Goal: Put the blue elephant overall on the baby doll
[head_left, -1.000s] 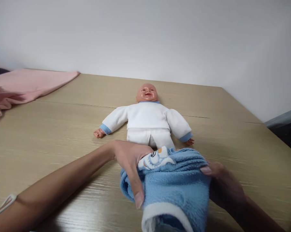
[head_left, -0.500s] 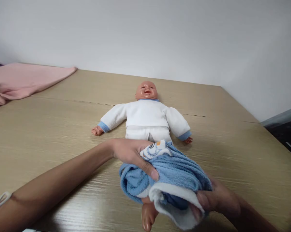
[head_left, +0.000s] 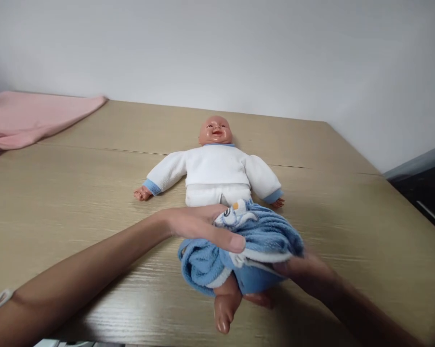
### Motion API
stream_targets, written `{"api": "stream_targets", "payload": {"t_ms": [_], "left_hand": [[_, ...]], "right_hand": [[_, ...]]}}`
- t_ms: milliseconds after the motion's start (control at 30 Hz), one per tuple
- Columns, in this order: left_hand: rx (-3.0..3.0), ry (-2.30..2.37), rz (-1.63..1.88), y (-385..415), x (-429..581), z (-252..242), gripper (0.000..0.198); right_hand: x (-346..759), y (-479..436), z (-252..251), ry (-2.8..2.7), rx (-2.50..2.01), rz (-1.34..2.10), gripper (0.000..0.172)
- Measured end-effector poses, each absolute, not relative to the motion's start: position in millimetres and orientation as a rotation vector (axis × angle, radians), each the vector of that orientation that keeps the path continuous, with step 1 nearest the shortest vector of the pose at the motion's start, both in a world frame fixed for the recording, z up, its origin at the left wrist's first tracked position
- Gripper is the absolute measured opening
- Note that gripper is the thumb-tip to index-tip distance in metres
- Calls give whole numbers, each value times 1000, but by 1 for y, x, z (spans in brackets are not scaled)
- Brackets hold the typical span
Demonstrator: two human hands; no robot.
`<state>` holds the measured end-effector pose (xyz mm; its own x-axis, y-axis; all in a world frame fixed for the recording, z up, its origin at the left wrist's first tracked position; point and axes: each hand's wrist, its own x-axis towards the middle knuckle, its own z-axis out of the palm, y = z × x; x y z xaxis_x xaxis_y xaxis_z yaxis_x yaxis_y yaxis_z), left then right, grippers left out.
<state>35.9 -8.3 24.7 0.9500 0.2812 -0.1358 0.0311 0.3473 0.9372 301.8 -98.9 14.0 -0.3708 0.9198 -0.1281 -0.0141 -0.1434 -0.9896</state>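
A baby doll [head_left: 216,132] lies on its back on the table, head away from me, in a white top [head_left: 216,165] with blue cuffs. Blue terry pants [head_left: 271,229] are bunched around its legs. One bare foot [head_left: 224,311] sticks out through the leg opening on the left; part of the other foot [head_left: 258,300] shows below the right leg opening. My left hand [head_left: 195,225] grips the pants, thumb over the fabric, its other fingers mostly hidden. At the white-edged right leg opening, my right hand [head_left: 307,272] holds the cloth; its fingers are partly hidden and blurred.
A pink cloth [head_left: 40,113] is spread at the table's far left. Behind the wooden table [head_left: 94,178] stands a plain wall. Beyond the right edge is a dark object [head_left: 425,193].
My right hand has pulled the right leg opening up and back toward the doll's body. The second foot now shows beneath it. My left hand keeps its hold.
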Motion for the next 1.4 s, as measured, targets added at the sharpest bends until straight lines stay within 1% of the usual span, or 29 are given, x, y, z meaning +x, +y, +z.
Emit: {"api": "stream_targets", "payload": {"t_ms": [67,167,233,300,400,433,533,667,733,800,900,1033,1133,1200,1400], "left_hand": [[1338,328,201,-16,42,35,36],[1489,444,257,-28,50,47,25],[1565,505,278,-34,54,50,19],[1630,550,312,-38,57,49,14],[1776,628,379,-44,60,45,6],[1850,669,378,-47,61,44,6],[2125,806,275,-53,61,41,18],[2389,867,184,-62,61,40,32],[2433,856,168,-66,62,41,34],[2448,857,138,-69,63,43,35],[2480,885,85,-72,66,46,39],[2524,947,23,-74,68,45,44],[2442,935,71,-73,65,41,42],[2351,909,149,-71,62,39,39],[2096,903,245,-67,57,40,40]], "right_hand": [[301,-101,13,-1367,-1179,1479,39],[296,-109,21,-1492,-1304,1085,30],[291,-118,29,-1535,-1382,909,27],[285,-130,36,-1507,-1438,918,30],[271,-158,40,-1422,-1522,1078,38],[265,-169,38,-1411,-1552,1105,38],[247,-202,28,-1452,-1614,1026,34],[240,-229,8,-1438,-1734,667,27],[243,-232,-3,-1402,-1754,467,26],[247,-233,-13,-1376,-1739,344,24],[249,-234,-29,-1352,-1687,387,28],[245,-242,-47,-1132,-1712,618,45],[243,-244,-50,-1006,-1759,734,55],[242,-241,-45,-1030,-1756,775,56],[241,-224,-27,-1102,-1736,851,43]]}}
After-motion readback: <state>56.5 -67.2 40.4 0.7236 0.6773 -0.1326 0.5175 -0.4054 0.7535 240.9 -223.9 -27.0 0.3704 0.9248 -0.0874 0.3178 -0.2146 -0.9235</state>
